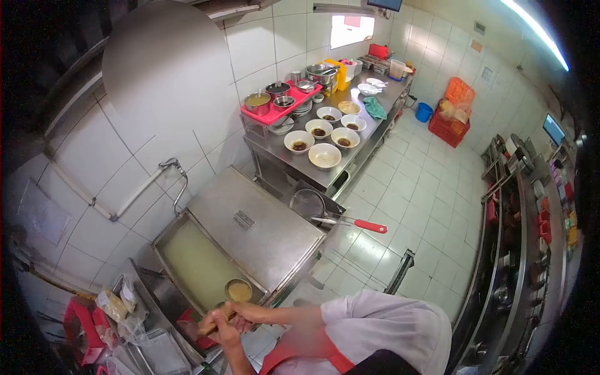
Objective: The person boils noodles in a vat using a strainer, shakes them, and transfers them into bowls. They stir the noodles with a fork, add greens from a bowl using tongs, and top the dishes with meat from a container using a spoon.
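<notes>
Six bowls (325, 155) crowd, seemingly, the steel counter (365, 128).

Your steel counter (365, 134) carries six bowls (324, 155), a green cloth (375, 107), and a red tray (279, 106) of pots

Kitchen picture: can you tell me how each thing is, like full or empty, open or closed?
Ladle: full of yellowish broth, held by both hands.
Left hand: gripping the ladle handle.
Right hand: gripping the handle nearer the cup.
Broth tank: half uncovered, full of liquid.
Tank lid: closed.
Strainer: lying unused.
White bowls: some with dark sauce.
</notes>
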The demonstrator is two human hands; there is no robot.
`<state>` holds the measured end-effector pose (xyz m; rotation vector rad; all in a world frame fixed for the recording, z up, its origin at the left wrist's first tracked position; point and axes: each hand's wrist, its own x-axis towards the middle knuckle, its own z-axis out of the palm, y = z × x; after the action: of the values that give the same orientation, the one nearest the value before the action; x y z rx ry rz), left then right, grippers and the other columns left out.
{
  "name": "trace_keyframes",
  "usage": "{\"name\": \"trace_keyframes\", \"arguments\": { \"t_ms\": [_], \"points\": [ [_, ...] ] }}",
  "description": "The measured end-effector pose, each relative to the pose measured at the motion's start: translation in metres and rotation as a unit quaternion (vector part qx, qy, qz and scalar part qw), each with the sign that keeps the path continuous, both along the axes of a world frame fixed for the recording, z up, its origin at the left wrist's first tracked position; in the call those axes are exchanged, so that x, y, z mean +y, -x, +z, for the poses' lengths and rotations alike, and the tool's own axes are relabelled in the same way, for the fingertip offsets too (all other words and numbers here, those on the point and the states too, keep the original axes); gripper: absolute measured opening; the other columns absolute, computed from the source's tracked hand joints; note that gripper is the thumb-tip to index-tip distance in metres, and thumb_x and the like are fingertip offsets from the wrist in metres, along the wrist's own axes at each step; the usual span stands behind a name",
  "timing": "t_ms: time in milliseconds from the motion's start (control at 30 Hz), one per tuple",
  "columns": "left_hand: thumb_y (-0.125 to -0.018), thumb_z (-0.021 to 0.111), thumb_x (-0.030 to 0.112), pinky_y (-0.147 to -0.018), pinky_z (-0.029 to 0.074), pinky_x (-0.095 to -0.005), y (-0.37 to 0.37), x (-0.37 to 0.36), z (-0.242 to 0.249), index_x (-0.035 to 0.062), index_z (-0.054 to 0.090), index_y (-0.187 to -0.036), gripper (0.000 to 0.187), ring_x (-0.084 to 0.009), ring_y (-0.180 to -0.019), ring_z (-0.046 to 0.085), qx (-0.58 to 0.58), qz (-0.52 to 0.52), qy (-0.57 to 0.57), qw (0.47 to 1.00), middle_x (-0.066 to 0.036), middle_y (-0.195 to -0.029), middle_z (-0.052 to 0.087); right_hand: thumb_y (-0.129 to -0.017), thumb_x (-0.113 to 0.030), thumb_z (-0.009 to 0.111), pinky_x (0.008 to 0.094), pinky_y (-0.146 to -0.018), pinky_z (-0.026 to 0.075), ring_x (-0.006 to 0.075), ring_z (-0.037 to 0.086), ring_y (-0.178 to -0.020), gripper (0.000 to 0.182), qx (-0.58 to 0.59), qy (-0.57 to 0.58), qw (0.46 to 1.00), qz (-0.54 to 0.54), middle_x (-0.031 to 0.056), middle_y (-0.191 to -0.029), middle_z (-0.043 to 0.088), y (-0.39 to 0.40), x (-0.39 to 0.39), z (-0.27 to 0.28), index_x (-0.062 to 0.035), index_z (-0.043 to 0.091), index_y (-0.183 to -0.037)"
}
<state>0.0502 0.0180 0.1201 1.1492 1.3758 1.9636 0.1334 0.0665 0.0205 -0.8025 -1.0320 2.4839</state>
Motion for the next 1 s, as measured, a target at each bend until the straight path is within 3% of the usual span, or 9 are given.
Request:
{"name": "trace_keyframes", "arguments": {
  "t_ms": [100, 167, 367, 400, 433, 467, 500, 567, 1000],
  "points": [
    [-0.092, 0.059, 0.023, -0.055, 0.037, -0.03, 0.009, -0.008, -0.021, 0.0043, 0.044, -0.062, 0.038, -0.0141, -0.052, 0.045, 0.053, -0.021, -0.008, 0.998, -0.002, -0.058, 0.046, -0.09, -0.055, 0.051, 0.0271, -0.062, 0.051, 0.0168, 0.064, -0.074, 0.057, -0.077, -0.022, 0.992, 0.102, 0.0104, -0.092, 0.067, 0.028, 0.006, -0.019, -0.0029, 0.058, -0.113],
    [-0.089, 0.06, 0.02, -0.061, 0.048, -0.0362, 0.005, -0.013, -0.03, 0.0042, 0.055, -0.079, 0.02, -0.021, -0.062, 0.058, 0.269, -0.051, -0.098, 0.957, -0.01, -0.071, 0.061, -0.09, -0.03, 0.054, 0.0308, -0.061, 0.05, 0.0185, 0.063, -0.074, 0.026, 0.12, -0.226, 0.967, -0.008, 0.0065, -0.086, 0.066, 0.038, 0.001, -0.065, -0.007, 0.066, -0.095],
    [-0.079, 0.068, 0.012, -0.057, 0.047, -0.0347, -0.035, -0.01, 0.022, 0.0045, 0.059, -0.066, 0.018, -0.0223, -0.057, 0.058, 0.278, -0.132, -0.177, 0.935, -0.01, -0.063, 0.06, -0.081, -0.033, 0.068, 0.0271, -0.072, 0.049, 0.0167, 0.061, -0.081, 0.037, -0.098, -0.423, 0.892, 0.122, 0.0092, -0.089, 0.067, -0.001, 0.03, -0.027, 0.0007, 0.063, -0.096],
    [-0.077, 0.069, 0.01, -0.055, 0.046, -0.0332, -0.03, -0.017, 0.016, 0.0045, 0.059, -0.063, 0.018, -0.0226, -0.057, 0.059, 0.317, -0.174, -0.088, 0.928, -0.01, -0.062, 0.06, -0.081, -0.033, 0.068, 0.0271, -0.072, 0.049, 0.0167, 0.061, -0.081, 0.037, -0.072, -0.39, 0.901, 0.177, 0.0092, -0.089, 0.067, -0.003, 0.02, -0.025, 0.0007, 0.063, -0.096],
    [-0.076, 0.068, 0.01, -0.054, 0.045, -0.0339, -0.035, -0.014, 0.021, 0.0047, 0.059, -0.063, 0.017, -0.0248, -0.057, 0.059, 0.306, -0.168, -0.119, 0.929, -0.01, -0.062, 0.059, -0.079, -0.025, 0.069, 0.0272, -0.069, 0.049, 0.0161, 0.061, -0.078, 0.03, 0.022, -0.406, 0.91, 0.073, 0.0085, -0.086, 0.066, -0.009, 0.016, -0.021, 0.001, 0.063, -0.092],
    [-0.051, 0.073, 0.013, -0.07, 0.046, -0.0386, -0.027, -0.026, -0.003, 0.0095, 0.066, -0.079, 0.029, -0.0304, -0.08, 0.062, 0.315, -0.226, -0.063, 0.92, -0.009, -0.083, 0.065, -0.077, -0.018, 0.07, 0.0273, -0.067, 0.05, 0.0155, 0.061, -0.075, 0.023, 0.104, -0.407, 0.907, -0.043, 0.0078, -0.083, 0.066, -0.012, 0.018, -0.02, 0.0013, 0.063, -0.089],
    [-0.076, 0.067, 0.015, -0.049, 0.038, -0.0368, -0.039, -0.021, 0.015, 0.0061, 0.05, -0.057, 0.027, -0.0281, -0.05, 0.051, 0.278, -0.159, -0.146, 0.936, -0.011, -0.055, 0.049, -0.077, -0.002, 0.062, 0.0315, -0.062, 0.049, 0.021, 0.062, -0.07, 0.016, 0.072, -0.399, 0.912, 0.054, 0.0091, -0.081, 0.061, -0.011, 0.026, -0.025, -0.0013, 0.059, -0.092],
    [-0.077, 0.068, 0.017, -0.048, 0.036, -0.0381, -0.032, -0.028, 0.028, 0.0063, 0.044, -0.054, 0.034, -0.0293, -0.049, 0.048, 0.299, -0.186, -0.104, 0.93, -0.011, -0.053, 0.044, -0.076, -0.002, 0.064, 0.0252, -0.058, 0.049, 0.0139, 0.059, -0.062, 0.02, -0.074, 0.007, 0.997, 0.028, 0.0067, -0.081, 0.061, 0.0, 0.027, 0.027, 0.0017, 0.058, -0.095],
    [-0.076, 0.067, 0.02, -0.054, 0.037, -0.0375, -0.033, -0.049, 0.023, 0.0078, 0.04, -0.054, 0.037, -0.0282, -0.054, 0.049, 0.334, -0.208, -0.126, 0.911, -0.007, -0.055, 0.046, -0.076, 0.002, 0.063, 0.0288, -0.063, 0.05, 0.0203, 0.064, -0.071, 0.02, -0.063, -0.084, 0.993, 0.046, 0.0076, -0.084, 0.06, 0.005, 0.023, 0.051, 0.0014, 0.054, -0.094]
  ]
}}
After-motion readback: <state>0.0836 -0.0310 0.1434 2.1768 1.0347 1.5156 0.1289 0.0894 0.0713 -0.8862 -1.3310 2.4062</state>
